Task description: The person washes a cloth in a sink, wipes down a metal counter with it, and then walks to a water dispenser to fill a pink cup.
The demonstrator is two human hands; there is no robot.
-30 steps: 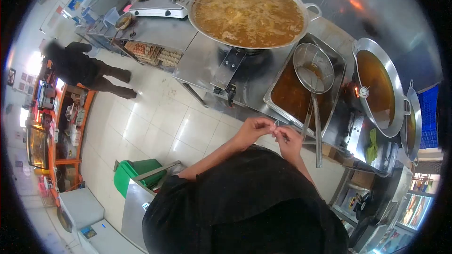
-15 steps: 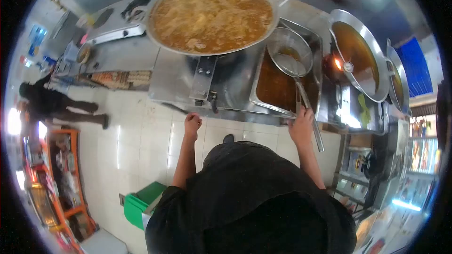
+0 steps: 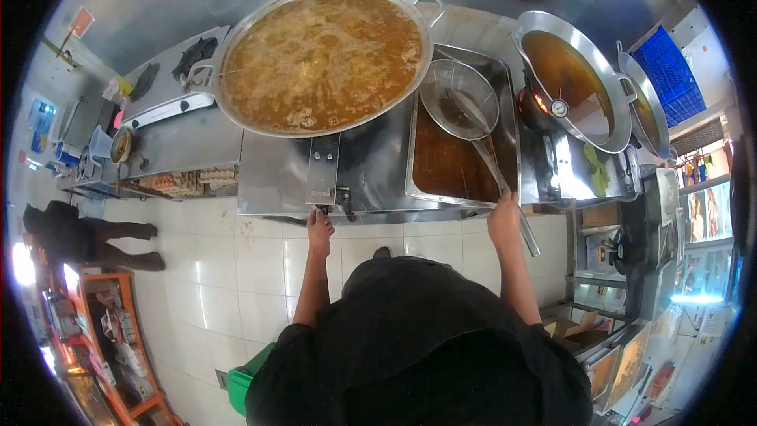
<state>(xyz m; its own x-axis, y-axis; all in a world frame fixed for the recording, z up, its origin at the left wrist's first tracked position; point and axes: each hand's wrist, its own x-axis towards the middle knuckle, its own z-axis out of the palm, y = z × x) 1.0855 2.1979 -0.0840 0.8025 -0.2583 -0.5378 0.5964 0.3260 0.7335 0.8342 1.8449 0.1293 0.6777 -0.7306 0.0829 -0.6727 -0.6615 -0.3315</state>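
My left hand point(image 3: 319, 235) is at the front edge of the steel stove, its fingers closed on a small dark burner knob point(image 3: 322, 210) below the burner's metal control box point(image 3: 322, 170). My right hand point(image 3: 504, 219) is closed around the long handle of a strainer point(image 3: 449, 114). That strainer's mesh bowl rests over a rectangular steel tray point(image 3: 411, 164) of brown liquid. Another utensil lies inside the bowl, its handle running close alongside. A wide two-handled wok point(image 3: 226, 107) of bubbling, golden-brown oil stands above my left hand.
Another wok point(image 3: 623, 122) of brown oil, with a dial thermometer point(image 3: 559, 108), sits over a flame at right. Green leaves point(image 3: 595, 170) lie in front of it. A green bin point(image 3: 240, 389) is by my left side. Another person point(image 3: 75, 237) stands at far left.
My view has shifted, so the stove and woks sit lower and further left. My left hand has reached the burner knob. The right hand stays at the strainer's handle.
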